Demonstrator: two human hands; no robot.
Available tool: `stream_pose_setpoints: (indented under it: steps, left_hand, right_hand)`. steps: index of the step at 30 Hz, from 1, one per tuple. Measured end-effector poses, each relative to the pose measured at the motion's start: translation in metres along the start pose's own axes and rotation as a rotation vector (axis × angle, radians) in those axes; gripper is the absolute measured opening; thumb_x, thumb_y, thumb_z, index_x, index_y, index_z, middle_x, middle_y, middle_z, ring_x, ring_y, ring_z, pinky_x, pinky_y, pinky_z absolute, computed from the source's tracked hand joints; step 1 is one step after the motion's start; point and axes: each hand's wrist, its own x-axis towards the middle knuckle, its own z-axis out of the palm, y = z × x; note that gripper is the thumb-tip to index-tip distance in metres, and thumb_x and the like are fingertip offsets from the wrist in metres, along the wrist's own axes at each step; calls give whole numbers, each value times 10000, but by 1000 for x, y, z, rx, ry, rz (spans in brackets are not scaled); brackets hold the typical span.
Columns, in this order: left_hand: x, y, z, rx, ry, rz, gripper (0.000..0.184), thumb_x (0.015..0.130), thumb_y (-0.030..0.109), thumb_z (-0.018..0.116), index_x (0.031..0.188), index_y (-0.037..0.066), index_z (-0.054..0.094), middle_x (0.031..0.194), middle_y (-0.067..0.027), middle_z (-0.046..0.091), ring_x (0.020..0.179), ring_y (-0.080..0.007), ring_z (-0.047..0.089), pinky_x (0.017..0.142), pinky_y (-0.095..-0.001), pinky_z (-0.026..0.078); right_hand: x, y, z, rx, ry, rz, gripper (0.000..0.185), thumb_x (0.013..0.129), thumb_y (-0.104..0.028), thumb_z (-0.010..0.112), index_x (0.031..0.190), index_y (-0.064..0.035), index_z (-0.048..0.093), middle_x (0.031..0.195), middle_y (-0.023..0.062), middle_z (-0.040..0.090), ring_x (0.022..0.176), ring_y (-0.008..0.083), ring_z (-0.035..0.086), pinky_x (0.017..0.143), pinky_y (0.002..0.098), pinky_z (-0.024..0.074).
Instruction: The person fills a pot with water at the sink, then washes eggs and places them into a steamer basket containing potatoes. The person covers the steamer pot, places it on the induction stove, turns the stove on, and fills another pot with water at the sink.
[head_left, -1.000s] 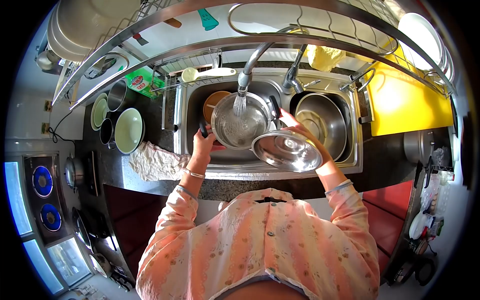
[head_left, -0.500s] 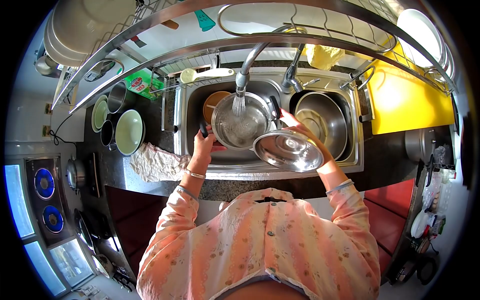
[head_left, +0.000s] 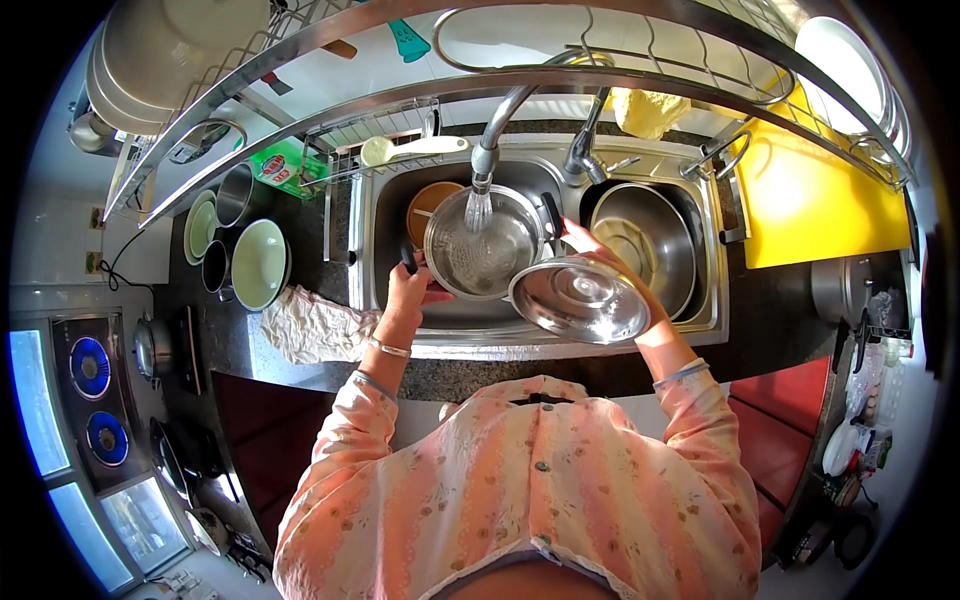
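Water runs from the faucet into a steel pot over the left sink basin. My left hand grips the pot's black handle on the left side. At the pot's right, my right hand is closed at the other black handle and also holds a shiny steel lid, tilted with its inside partly facing up. The fingers under the lid are hidden. An orange-brown bowl lies in the basin behind the pot.
A large steel pot sits in the right basin. Green bowls and a crumpled cloth are on the left counter. A yellow board stands at the right. Wire racks cross above the sink.
The lid has shifted very slightly to the right. Both hands keep their hold, and the water keeps running into the pot.
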Motion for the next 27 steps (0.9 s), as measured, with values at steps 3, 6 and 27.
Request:
stream_pose_setpoints:
  steps: [3, 6, 27]
  left_hand:
    - [0, 1, 0, -5, -4, -1, 413, 750, -34, 431, 1148, -48, 542, 924, -131, 645, 714, -226, 668, 532, -321, 602]
    - [-3, 5, 2, -1, -12, -26, 422, 747, -35, 434, 1156, -47, 537, 929, -135, 646, 718, -230, 668, 548, -322, 601]
    - [-3, -7, 2, -173, -26, -59, 325, 771, -53, 438, 1066, -25, 571, 863, -122, 646, 694, -234, 668, 540, -348, 613]
  right_hand:
    - [1, 1, -2, 33, -20, -5, 660, 953, -379, 439, 1442, 5, 217, 1509, 152, 206, 1388, 198, 211, 1108, 346, 236]
    - [1, 5, -5, 107, -78, -76, 665, 952, -387, 439, 1443, 2, 216, 1509, 152, 206, 1386, 197, 217, 1110, 342, 233]
    - [-5, -1, -5, 145, 36, -54, 760, 907, -433, 515, 1440, 20, 217, 1465, 238, 255, 1329, 230, 328, 1071, 324, 276]
